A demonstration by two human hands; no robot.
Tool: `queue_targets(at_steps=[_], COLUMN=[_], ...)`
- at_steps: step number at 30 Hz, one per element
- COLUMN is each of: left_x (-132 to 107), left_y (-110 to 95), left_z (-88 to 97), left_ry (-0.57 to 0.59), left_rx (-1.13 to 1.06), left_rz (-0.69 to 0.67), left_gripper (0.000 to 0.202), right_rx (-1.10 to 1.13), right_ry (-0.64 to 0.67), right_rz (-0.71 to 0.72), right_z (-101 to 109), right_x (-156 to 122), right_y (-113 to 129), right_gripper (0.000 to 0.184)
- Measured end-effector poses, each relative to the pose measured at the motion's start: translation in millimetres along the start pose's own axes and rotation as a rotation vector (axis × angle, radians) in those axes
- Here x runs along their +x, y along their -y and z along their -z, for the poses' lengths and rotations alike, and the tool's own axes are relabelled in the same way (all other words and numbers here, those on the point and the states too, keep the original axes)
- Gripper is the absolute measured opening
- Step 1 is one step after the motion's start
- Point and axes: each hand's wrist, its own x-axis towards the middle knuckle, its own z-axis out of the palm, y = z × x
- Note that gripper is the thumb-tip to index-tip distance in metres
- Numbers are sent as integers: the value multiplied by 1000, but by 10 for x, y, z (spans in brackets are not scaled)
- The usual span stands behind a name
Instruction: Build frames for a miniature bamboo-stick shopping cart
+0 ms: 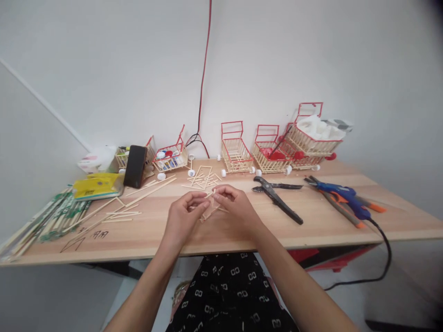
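Near the front middle of the table, my left hand [186, 213] and my right hand [238, 206] are close together, fingers pinched on a small frame of thin wooden sticks [210, 213]. The left thumb and fingers grip its left side, while the right thumb and fingertips close on the upper right, where a short stick end shows. My fingers hide part of the frame. Just beyond them lies a loose pile of short wooden sticks [200, 180], some joined into a rectangle.
Miniature stick carts [237, 154] with red handles line the wall. To the right lie black pliers [279, 201], orange-handled pliers [341, 210] and a blue glue gun [346, 194] with a hanging cord. A phone [134, 166], yellow packet [97, 186] and bagged sticks [44, 221] are left.
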Motion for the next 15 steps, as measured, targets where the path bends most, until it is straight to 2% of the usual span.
queue_targets(at_steps=[2,6,9,12,15], left_x=[3,15,19,1,-30], left_y=[-48,-44,-11,6,21], left_z=[-123,-334,-458,-515,-489], left_ry=[46,120,175,193,173], left_rx=[-79,-121,-89,35,93], left_rz=[4,22,32,7,-28], left_gripper=[28,24,22,15,14], right_rx=[-31,-113,-254,-444,-747], right_ry=[-16,-45,-90,-273,-580], right_rz=[38,19,-3,25,63], right_z=[16,74,230,683,1453], right_x=[-88,-263,-338,-399,-518], right_y=[28,108,190,275,325], right_gripper=[20,15,13,21,26])
